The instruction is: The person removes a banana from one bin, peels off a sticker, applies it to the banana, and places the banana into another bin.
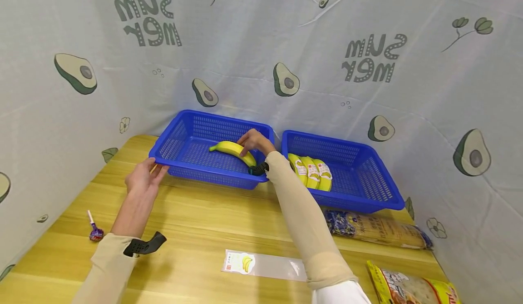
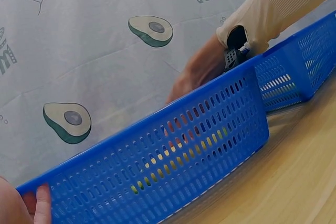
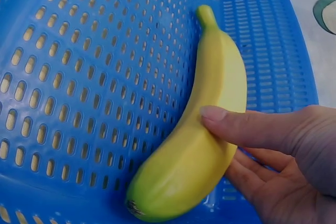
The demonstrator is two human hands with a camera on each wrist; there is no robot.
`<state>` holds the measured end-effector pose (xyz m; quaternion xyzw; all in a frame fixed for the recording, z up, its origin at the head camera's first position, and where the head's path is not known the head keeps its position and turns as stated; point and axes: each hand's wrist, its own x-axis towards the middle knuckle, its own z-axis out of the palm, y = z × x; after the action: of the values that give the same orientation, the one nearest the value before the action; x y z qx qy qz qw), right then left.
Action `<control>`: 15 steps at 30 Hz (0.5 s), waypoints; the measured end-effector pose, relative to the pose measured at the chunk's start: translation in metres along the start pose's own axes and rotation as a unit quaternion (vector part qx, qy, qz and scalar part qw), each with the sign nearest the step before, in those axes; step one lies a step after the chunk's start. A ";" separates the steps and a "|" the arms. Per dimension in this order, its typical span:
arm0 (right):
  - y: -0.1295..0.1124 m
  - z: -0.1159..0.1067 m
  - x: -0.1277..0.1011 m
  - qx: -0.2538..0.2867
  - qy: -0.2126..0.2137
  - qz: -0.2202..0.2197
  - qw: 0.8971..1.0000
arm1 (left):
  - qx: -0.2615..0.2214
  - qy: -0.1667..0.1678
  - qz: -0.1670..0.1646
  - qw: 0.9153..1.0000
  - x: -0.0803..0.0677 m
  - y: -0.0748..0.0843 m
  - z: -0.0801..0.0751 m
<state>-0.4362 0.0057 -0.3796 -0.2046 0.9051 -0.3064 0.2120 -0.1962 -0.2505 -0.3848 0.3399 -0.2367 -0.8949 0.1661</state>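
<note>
A yellow banana (image 1: 230, 148) (image 3: 210, 129) lies inside the left blue basket (image 1: 204, 176) (image 2: 184, 171), near its right wall. My right hand (image 1: 255, 140) (image 3: 278, 150) holds the banana's lower half, thumb on top and fingers curled beside it. In the left wrist view the right hand (image 2: 202, 69) reaches over the basket's far rim. My left hand (image 1: 143, 176) (image 2: 21, 205) grips the basket's near left corner at the rim.
A second blue basket (image 1: 359, 176) (image 2: 310, 61) stands to the right with three bagged bananas (image 1: 312, 172). On the wooden table lie a lollipop (image 1: 95, 231), a flat clear bag (image 1: 265, 264), a long packet (image 1: 376, 229) and a snack bag (image 1: 412, 288). Avocado-print cloth surrounds the table.
</note>
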 end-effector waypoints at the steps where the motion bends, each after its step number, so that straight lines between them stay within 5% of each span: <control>1: 0.000 0.000 -0.001 0.002 -0.002 0.000 1.000 | 0.000 0.000 0.000 1.000 0.000 0.000 0.000; 15: -0.004 -0.017 -0.018 0.042 -0.006 -0.052 0.998 | -0.011 0.001 -0.004 1.000 -0.003 -0.001 -0.002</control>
<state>-0.4288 0.0196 -0.3604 -0.2442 0.8781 -0.3540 0.2097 -0.1928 -0.2489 -0.3847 0.3395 -0.2256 -0.8978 0.1664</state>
